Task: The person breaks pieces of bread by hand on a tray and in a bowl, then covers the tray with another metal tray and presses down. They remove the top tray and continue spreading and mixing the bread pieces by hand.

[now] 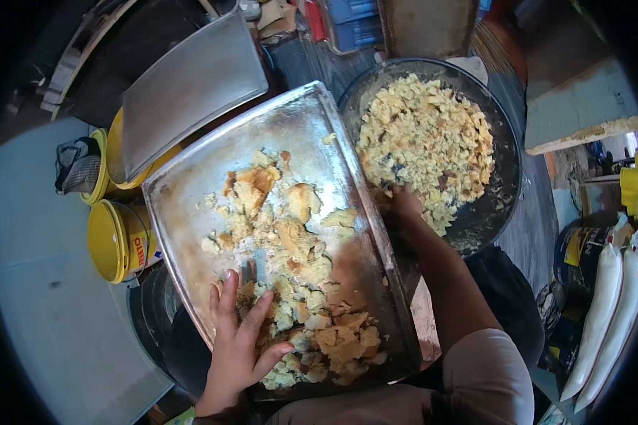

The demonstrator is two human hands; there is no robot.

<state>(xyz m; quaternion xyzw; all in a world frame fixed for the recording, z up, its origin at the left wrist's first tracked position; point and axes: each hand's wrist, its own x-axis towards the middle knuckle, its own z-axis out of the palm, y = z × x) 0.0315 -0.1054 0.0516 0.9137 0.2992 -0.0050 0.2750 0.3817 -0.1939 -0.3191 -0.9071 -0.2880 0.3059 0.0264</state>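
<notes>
A large metal tray (170, 185) lies tilted in front of me, with broken bread pieces (290, 237) scattered over its middle and lower part. My left hand (239, 336) rests over the tray's lower left side, fingers spread, beside the crumbled bread. To the right of the tray is a round black basin (505, 170) holding a heap of bread crumbs (429, 134). My right hand (406, 205) reaches to the basin's lower left edge at the crumbs; its fingers are mostly hidden, and what they hold cannot be made out.
Yellow buckets (108, 241) and another metal sheet (195, 88) are at the left. A blue crate (352, 25) stands at the top. Long white bags (597, 315) lie at the far right, near a wooden board (581, 113).
</notes>
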